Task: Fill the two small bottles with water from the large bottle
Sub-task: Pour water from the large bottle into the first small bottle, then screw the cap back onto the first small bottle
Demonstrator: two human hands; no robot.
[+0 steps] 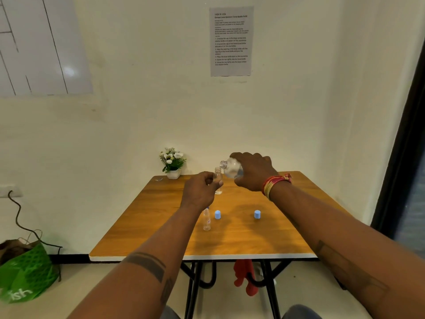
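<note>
1. The right hand (251, 171) grips the large bottle (232, 169), tipped sideways, its open mouth just beside the mouth of a small bottle (218, 180).
2. The left hand (201, 189) pinches that uncapped small bottle upright above the table (161, 226); its contents cannot be told.
3. A second small bottle (206, 219) stands near two blue caps (217, 214), looking empty.

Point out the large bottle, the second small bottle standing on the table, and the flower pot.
large bottle (232, 169), head view, on its clear shoulder.
second small bottle (206, 221), head view, on its body.
flower pot (173, 174), head view, on its white wall.
</note>
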